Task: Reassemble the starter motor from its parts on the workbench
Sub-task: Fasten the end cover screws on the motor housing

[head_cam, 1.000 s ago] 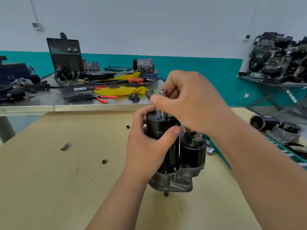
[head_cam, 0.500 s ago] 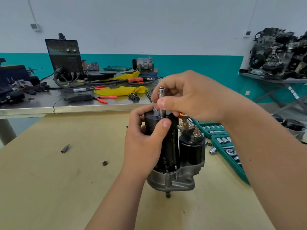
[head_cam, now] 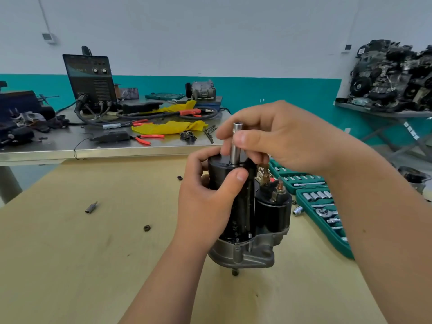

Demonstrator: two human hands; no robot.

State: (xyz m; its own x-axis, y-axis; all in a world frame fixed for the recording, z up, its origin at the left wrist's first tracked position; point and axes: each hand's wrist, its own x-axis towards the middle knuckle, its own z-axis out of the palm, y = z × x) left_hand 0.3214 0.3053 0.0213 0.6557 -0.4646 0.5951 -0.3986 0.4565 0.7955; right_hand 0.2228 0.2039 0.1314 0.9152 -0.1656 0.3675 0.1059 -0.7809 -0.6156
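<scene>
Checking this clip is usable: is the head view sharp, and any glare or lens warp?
Head view: motor, left hand and right hand are sharp; light soft and even, shadows faint; mild sheen on the steel table's edge; wide-angle stretch swells the right forearm near the corner; the far engine pile looks soft.

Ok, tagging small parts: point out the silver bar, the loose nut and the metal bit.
silver bar (head_cam: 234, 153): head view, on its bare shaft.
loose nut (head_cam: 146, 228): head view, its centre.
metal bit (head_cam: 91, 207): head view, mid-body.
</scene>
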